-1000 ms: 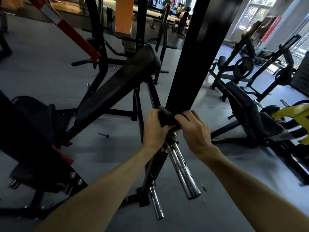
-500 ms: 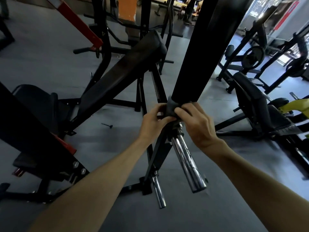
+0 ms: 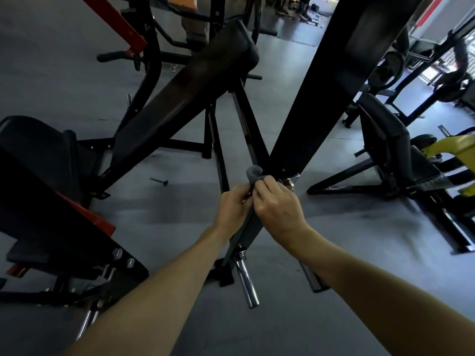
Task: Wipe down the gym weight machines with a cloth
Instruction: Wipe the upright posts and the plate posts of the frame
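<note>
While both forearms are reaching forward from the bottom edge of the view, the left hand (image 3: 232,208) and the right hand (image 3: 279,204) are meeting at the foot of the black beam (image 3: 331,80), fingers curled, and both are pinching one grey cloth (image 3: 254,174). The cloth is bunching up above the knuckles and is lying against the beam's lower end, just where the beam is crossing a thinner black strut (image 3: 250,124). Whether the cloth is pressing on the metal fitting beside the right hand cannot be told.

Below the hands, two chrome pegs are sticking out toward the camera: one chrome peg (image 3: 246,283) is showing between the forearms, and a second peg (image 3: 314,280) is partly hiding behind the right forearm. A third, dimmer one is showing at the lower left.

To the left, a black seat pad (image 3: 38,142) is sitting low, and a long black back pad (image 3: 180,91) is slanting up from it toward the middle of the view. A small dark pin (image 3: 160,181) is lying on the grey floor (image 3: 64,73) between the pad and the hands.

Farther off on the right, another black padded machine (image 3: 385,145) is standing beside a yellow frame (image 3: 455,150). At the far left, a red arm (image 3: 118,24) is angling down, and more machines are standing by the bright windows.
</note>
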The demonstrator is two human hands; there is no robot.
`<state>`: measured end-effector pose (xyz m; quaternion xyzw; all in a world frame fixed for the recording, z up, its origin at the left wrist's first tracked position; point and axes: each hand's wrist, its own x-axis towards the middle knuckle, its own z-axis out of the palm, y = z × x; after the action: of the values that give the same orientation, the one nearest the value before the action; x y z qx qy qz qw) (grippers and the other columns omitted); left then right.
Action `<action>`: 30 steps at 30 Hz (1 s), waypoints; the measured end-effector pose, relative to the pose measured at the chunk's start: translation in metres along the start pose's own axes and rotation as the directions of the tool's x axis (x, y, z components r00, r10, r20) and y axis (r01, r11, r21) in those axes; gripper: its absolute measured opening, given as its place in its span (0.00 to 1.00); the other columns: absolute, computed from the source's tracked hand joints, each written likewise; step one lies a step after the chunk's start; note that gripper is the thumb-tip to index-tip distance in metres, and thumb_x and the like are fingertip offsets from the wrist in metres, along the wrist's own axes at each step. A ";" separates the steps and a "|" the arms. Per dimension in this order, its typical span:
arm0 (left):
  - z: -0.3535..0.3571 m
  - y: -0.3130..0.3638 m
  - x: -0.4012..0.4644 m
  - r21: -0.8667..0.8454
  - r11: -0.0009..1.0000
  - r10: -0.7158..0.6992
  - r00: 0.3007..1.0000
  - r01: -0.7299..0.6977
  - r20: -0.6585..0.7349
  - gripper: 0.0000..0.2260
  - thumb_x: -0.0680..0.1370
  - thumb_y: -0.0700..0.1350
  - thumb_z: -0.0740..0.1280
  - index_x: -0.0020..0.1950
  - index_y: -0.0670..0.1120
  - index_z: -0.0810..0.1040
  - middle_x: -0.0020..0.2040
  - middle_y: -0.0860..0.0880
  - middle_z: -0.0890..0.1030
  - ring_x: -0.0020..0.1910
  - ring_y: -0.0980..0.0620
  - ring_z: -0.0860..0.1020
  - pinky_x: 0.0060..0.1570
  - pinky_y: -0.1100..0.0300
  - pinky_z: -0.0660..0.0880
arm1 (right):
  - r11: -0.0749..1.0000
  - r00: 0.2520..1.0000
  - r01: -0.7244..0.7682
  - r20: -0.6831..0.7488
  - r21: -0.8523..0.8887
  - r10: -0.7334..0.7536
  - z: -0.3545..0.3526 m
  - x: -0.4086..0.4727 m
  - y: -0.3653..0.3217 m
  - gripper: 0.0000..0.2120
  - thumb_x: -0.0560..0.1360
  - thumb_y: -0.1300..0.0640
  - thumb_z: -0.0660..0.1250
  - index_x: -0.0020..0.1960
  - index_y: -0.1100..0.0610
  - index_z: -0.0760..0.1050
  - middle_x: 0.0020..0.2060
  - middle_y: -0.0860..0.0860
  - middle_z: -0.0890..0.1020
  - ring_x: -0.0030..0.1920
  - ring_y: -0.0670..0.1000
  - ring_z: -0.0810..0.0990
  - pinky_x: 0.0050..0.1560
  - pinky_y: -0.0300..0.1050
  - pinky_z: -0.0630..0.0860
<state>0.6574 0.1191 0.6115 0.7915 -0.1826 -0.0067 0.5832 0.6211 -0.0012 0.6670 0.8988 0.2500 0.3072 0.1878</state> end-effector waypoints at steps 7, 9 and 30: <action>-0.010 0.015 0.006 -0.027 0.998 0.057 0.998 -0.057 0.022 0.06 0.79 0.37 0.68 0.42 0.42 0.79 0.33 0.53 0.78 0.32 0.56 0.75 0.33 0.55 0.73 | 0.997 0.991 0.074 0.115 -0.013 -0.072 -0.020 0.012 0.009 0.11 0.73 0.69 0.61 0.38 0.63 0.80 0.36 0.57 0.79 0.41 0.56 0.79 0.41 0.46 0.79; -0.012 0.032 0.009 -0.069 0.997 0.047 0.999 -0.047 0.011 0.10 0.79 0.40 0.68 0.38 0.49 0.75 0.31 0.57 0.76 0.31 0.59 0.73 0.33 0.58 0.70 | 0.996 0.992 0.093 0.091 -0.015 -0.091 -0.037 0.014 0.024 0.08 0.73 0.68 0.63 0.40 0.62 0.80 0.38 0.57 0.80 0.42 0.56 0.79 0.42 0.47 0.79; -0.033 0.170 0.038 0.256 0.966 0.100 0.962 -0.033 -0.254 0.13 0.73 0.62 0.68 0.55 0.60 0.77 0.48 0.58 0.80 0.45 0.60 0.80 0.43 0.57 0.81 | 0.882 0.932 -0.353 0.035 0.314 0.361 -0.135 0.038 0.099 0.15 0.73 0.62 0.73 0.59 0.58 0.78 0.53 0.57 0.77 0.56 0.59 0.75 0.37 0.53 0.79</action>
<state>0.6529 0.0951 0.7872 0.8456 -0.1291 0.1421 0.4981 0.5932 -0.0342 0.8331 0.9438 0.1284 0.3037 -0.0207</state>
